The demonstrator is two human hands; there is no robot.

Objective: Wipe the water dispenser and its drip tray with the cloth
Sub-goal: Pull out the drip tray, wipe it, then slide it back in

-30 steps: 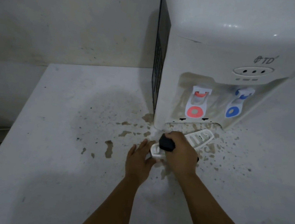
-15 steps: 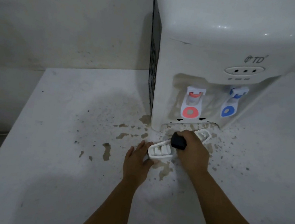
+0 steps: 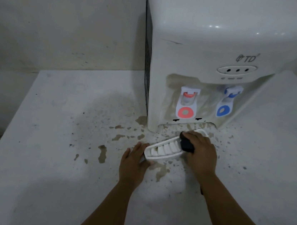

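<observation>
The tray (image 3: 165, 149) is out of the dispenser (image 3: 203, 59) and lies tilted on the table (image 3: 44, 165), just in front of the empty slot at the dispenser's base. Its left end is steadied by the left hand (image 3: 134, 164), whose fingers are spread fairly wide along the tray's edge, with the thumb tucked against the near rim. A dark cloth (image 3: 186, 144) is held bunched in the right hand (image 3: 201, 156), which is closed round it and pressed onto the right part of the slotted tray top.

The step in hand is judged to be the wiping of the tray; the dispenser front (stained brown around the red tap (image 3: 187, 104) and, less so, near the blue tap (image 3: 226, 104)) appears not yet cleaned.

Several slips could be expected from here. The tray is light and sits askew, so a hard stroke could skid it out from under the left hand or tip it. Brown spots (image 3: 102, 153) are scattered over the table, and dirt could be picked up again if the wiped tray is dragged through them. The slots could be missed by a bunched cloth, leaving grime between the ribs.
</observation>
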